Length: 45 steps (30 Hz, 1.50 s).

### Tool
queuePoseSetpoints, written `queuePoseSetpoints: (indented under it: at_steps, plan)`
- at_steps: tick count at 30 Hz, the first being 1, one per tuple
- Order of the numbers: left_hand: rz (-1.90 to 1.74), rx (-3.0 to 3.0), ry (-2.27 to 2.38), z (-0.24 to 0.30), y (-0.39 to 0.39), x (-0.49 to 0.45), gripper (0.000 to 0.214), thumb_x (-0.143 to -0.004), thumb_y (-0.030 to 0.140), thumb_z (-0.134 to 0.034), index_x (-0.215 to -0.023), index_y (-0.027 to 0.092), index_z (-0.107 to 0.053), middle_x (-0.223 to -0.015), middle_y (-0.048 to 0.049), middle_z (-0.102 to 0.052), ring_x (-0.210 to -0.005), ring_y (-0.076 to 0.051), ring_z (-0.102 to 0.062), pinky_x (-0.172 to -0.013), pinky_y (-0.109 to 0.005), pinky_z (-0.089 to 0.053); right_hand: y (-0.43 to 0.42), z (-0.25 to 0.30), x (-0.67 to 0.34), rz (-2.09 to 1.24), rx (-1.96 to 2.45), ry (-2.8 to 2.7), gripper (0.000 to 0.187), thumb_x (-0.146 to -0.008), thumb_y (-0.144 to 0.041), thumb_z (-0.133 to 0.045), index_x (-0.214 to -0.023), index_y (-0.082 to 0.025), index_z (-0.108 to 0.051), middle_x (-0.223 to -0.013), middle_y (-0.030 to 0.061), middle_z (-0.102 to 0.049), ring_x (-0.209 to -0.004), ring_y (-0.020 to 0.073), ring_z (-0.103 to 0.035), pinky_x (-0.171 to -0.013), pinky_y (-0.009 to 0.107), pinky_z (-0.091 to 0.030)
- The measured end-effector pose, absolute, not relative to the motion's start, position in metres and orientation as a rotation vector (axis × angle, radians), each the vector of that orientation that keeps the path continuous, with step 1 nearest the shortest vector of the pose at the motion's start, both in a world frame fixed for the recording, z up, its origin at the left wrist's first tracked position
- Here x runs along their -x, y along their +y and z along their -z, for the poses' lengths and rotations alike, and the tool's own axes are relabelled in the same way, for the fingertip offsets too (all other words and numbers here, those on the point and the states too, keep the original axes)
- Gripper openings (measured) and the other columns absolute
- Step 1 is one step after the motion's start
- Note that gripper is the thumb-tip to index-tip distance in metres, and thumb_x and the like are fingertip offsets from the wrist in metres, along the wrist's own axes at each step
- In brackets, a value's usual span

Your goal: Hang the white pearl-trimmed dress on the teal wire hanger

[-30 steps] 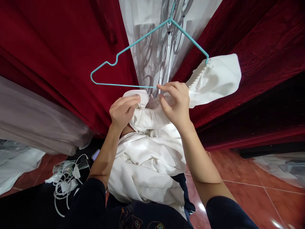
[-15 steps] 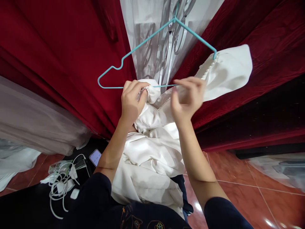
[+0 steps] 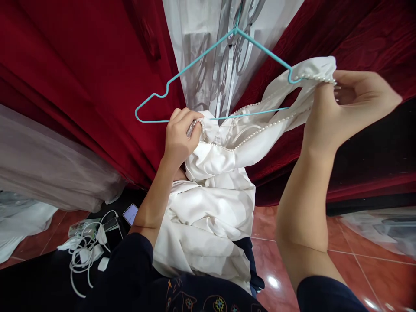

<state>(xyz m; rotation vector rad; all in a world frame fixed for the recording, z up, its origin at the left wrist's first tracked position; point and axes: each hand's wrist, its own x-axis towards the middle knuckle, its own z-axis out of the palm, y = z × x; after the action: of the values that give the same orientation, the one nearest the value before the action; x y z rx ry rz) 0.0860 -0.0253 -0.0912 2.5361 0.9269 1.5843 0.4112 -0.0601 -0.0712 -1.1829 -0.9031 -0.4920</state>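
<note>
A white satin dress (image 3: 208, 203) with pearl-beaded edging lies over my lap, its upper part raised to a light blue hanger (image 3: 198, 57). My left hand (image 3: 182, 134) is closed on a gathered, beaded part of the dress beside the hanger's bottom bar. At the right, one shoulder strap (image 3: 313, 67) of the dress loops over the hanger's right end. My right hand (image 3: 349, 99) pinches the beaded edge of that strap, just beyond the hanger tip. The hanger's left end carries no cloth. My fingers hide part of the cloth in both grips.
Dark red curtains (image 3: 81, 65) hang on both sides, with a white metal frame (image 3: 227, 82) behind the hanger. At lower left, a phone (image 3: 130, 214) and tangled white cables (image 3: 82, 255) rest on a black surface. Red tiles (image 3: 373, 277) cover the floor.
My right hand has moved right, from the hanger's bottom bar to the strap at its right end. The strap is now pulled taut and the neckline stretched open. My left hand stays in place.
</note>
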Motion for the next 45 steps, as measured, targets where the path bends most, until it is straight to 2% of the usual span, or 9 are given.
queuePoseSetpoints:
  at_steps: [9, 14, 19, 22, 27, 31, 35, 40, 45]
  plan:
    - [-1.588, -2.537, 0.943, 0.092, -0.019, -0.075, 0.012, -0.1, 0.015, -0.057, -0.094, 0.021, -0.065, -0.092, -0.0048, -0.068, -0.095, -0.024, -0.063, -0.088, -0.038, -0.055, -0.078, 0.106, -0.428, 0.391, 1.22, -0.839, 0.022, -0.076, 0.006, -0.068, -0.077, -0.013, -0.079, -0.066, 0.0001, -0.067, -0.059, 0.0101, -0.058, -0.06, 0.026, -0.04]
    - [-1.667, -2.501, 0.8, 0.096, -0.016, -0.081, 0.011, -0.101, 0.02, -0.058, -0.093, 0.021, -0.065, -0.089, -0.004, -0.067, -0.09, -0.023, -0.061, -0.084, -0.037, -0.053, -0.102, 0.122, -0.415, 0.328, 1.36, -0.742, 0.024, -0.075, 0.006, -0.059, -0.08, -0.008, -0.077, -0.064, -0.002, -0.059, -0.057, 0.0059, -0.05, -0.057, 0.021, -0.031]
    - [-1.619, -2.5, 0.806, 0.097, -0.011, -0.085, 0.011, -0.101, 0.02, -0.058, -0.092, 0.021, -0.064, -0.09, -0.0045, -0.068, -0.089, -0.024, -0.061, -0.084, -0.037, -0.052, -0.121, 0.126, -0.393, 0.28, 1.309, -0.883, 0.01, -0.077, -0.013, -0.073, -0.085, -0.011, -0.079, -0.068, 0.002, -0.064, -0.058, 0.0093, -0.053, -0.057, 0.024, -0.035]
    - [-1.605, -2.511, 0.814, 0.096, -0.006, -0.084, 0.01, -0.098, 0.017, -0.06, -0.09, 0.021, -0.063, -0.089, -0.0044, -0.068, -0.088, -0.024, -0.062, -0.083, -0.037, -0.052, -0.127, 0.11, -0.374, 0.399, 1.186, -1.21, 0.011, -0.084, -0.027, -0.077, -0.091, -0.019, -0.081, -0.074, 0.0026, -0.064, -0.068, 0.0134, -0.058, -0.066, 0.031, -0.044]
    - [-1.586, -2.496, 0.793, 0.095, -0.007, -0.083, 0.01, -0.097, 0.016, -0.06, -0.091, 0.021, -0.066, -0.089, -0.0044, -0.069, -0.088, -0.023, -0.062, -0.084, -0.038, -0.053, -0.098, 0.091, -0.343, 0.38, 1.123, -1.666, 0.017, -0.098, -0.042, -0.068, -0.096, -0.026, -0.074, -0.109, 0.0076, -0.071, -0.113, 0.0259, -0.066, -0.103, 0.048, -0.053]
    - [-1.735, -2.46, 0.847, 0.107, -0.012, -0.085, 0.016, -0.102, 0.022, -0.058, -0.099, 0.023, -0.073, -0.098, -0.0056, -0.071, -0.099, -0.025, -0.064, -0.094, -0.041, -0.053, -0.065, 0.11, -0.325, 0.31, 1.192, -1.62, 0.026, -0.101, -0.049, -0.06, -0.095, -0.025, -0.068, -0.09, 0.0045, -0.07, -0.089, 0.0228, -0.067, -0.094, 0.046, -0.053]
    - [-2.289, -2.238, 1.055, 0.135, -0.017, -0.078, 0.031, -0.107, 0.037, -0.05, -0.102, 0.024, -0.078, -0.115, -0.0094, -0.066, -0.116, -0.028, -0.061, -0.107, -0.048, -0.047, -0.061, 0.122, -0.314, 0.397, 1.094, -1.516, 0.025, -0.101, -0.047, -0.061, -0.092, -0.024, -0.067, -0.087, 0.0035, -0.071, -0.084, 0.0217, -0.067, -0.088, 0.044, -0.05]
    - [-2.164, -1.953, 1.07, 0.156, 0.001, -0.042, 0.029, -0.107, 0.036, -0.05, -0.115, 0.019, -0.071, -0.106, -0.0071, -0.066, -0.102, -0.021, -0.065, -0.091, -0.037, -0.054, -0.081, 0.11, -0.318, 0.484, 1.036, -1.571, 0.017, -0.101, -0.039, -0.063, -0.093, -0.026, -0.069, -0.088, 0.0022, -0.075, -0.083, 0.0203, -0.069, -0.087, 0.043, -0.046]
    - [-2.235, -1.633, 1.175, 0.131, 0.05, 0.005, 0.01, -0.09, 0.014, -0.061, -0.099, 0.017, -0.059, -0.097, -0.0036, -0.063, -0.078, -0.013, -0.057, -0.074, -0.031, -0.052, -0.085, 0.107, -0.326, 0.445, 1.081, -1.604, 0.022, -0.102, -0.045, -0.061, -0.094, -0.026, -0.07, -0.09, 0.0034, -0.075, -0.086, 0.0217, -0.069, -0.088, 0.045, -0.046]
